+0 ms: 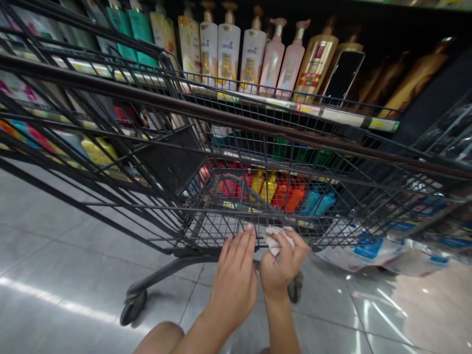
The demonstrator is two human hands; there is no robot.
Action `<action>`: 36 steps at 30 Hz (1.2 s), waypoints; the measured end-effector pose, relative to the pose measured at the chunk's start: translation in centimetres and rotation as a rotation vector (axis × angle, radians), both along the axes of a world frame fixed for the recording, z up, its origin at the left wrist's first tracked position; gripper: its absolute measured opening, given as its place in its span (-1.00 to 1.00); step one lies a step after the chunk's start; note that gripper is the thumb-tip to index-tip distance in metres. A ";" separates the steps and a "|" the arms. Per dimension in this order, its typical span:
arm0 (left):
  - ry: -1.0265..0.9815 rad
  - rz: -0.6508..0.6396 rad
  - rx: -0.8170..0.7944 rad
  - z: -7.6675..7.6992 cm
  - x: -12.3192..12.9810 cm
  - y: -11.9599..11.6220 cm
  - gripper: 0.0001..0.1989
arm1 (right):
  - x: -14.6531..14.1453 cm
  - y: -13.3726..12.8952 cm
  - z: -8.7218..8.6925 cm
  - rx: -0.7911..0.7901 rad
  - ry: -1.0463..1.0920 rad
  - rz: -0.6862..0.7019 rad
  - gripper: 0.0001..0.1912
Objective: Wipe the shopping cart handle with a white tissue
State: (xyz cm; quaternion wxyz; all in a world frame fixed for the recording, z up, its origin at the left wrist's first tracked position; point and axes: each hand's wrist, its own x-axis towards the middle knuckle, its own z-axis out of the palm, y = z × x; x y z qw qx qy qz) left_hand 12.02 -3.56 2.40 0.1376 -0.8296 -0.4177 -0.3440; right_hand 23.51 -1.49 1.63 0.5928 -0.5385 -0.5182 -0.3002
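From my remote post, I had the shopping cart (228, 115) across nearly the whole view, its long top rail slanting down from left to right. Behind it stood the shelf (346, 122) of pump bottles (228, 51), seen partly through the wires.

The relation that mattered was this: the cart's wire basket side lay straight ahead of both hands, its lower bars running crosswise to my forearms. My left hand (235, 278) lay flat, palm down, fingers straight and held together, pointing at those bars. My right hand (282, 265), just beside it, was curled, its fingers clamped on a crumpled white wad (273, 239). That wad sat at the fingertips, to the right of the left fingertips and up against the bars in my line of sight, the right hand being the nearer. Being crumpled, it showed no clear long axis.

I could not tell whether the wad or the left fingers touched the wire. The fingers covered part of the wad, leaving me unsure whether it was cloth or tissue. One caster (297, 287) was half hidden behind the right hand.
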 end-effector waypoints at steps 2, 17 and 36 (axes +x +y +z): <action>0.007 0.007 0.026 -0.3 0.2 0.2 -0.40 | 0.3 -0.6 -0.6 -0.039 -0.019 -0.002 -0.69; -0.189 0.009 0.072 -0.8 1.5 0.9 -0.51 | 2.3 -4.4 5.3 0.075 0.129 -0.093 -0.80; -0.103 0.064 0.003 -0.6 2.0 0.8 -0.45 | 2.9 -2.4 -1.6 -0.205 0.160 -0.044 -0.66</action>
